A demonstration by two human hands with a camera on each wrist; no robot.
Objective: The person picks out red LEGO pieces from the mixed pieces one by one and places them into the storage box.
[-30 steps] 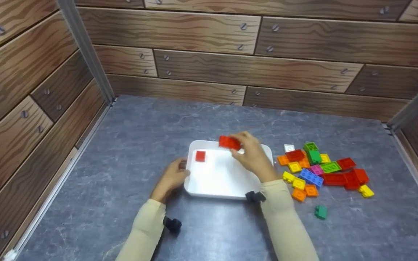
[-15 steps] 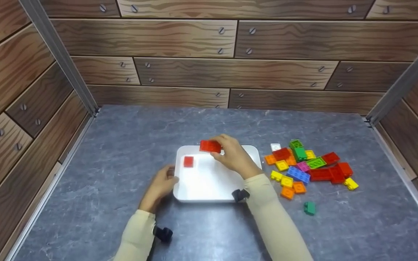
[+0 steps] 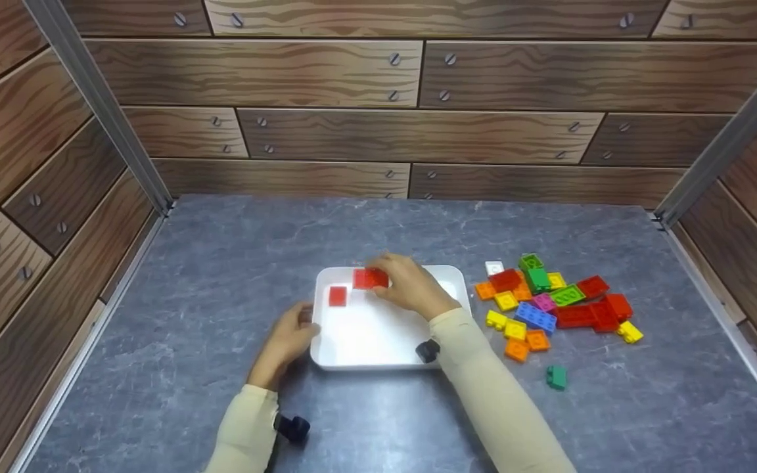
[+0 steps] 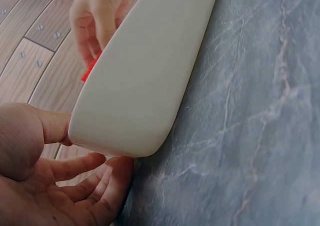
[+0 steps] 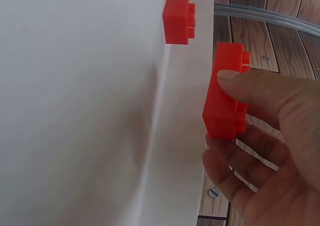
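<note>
A white tray [image 3: 378,360] stands on the table, and a small red building brick [image 3: 338,296] lies inside it near the far left corner. My right hand [image 3: 408,284] pinches a longer red brick [image 5: 225,98] between thumb and fingers, close over the tray's far side. In the right wrist view its studs face away from the tray floor. At the tray's left side is my left hand [image 3: 290,336]. Its thumb [image 4: 55,128] rests at the rim and its fingers [image 4: 102,191] are bent against the outer wall, as the left wrist view shows.
Right of the tray lies a loose heap of bricks, among them a blue brick [image 3: 536,318], a white brick [image 3: 493,267] and several red, orange and yellow ones. One green brick [image 3: 556,377] lies apart, nearer the front. Wood-patterned walls [image 3: 326,135] border the table.
My right hand has lowered the longer red brick toward the tray, bringing it nearer the small red brick. The head view has shifted. My left hand stays at the tray's left side.
</note>
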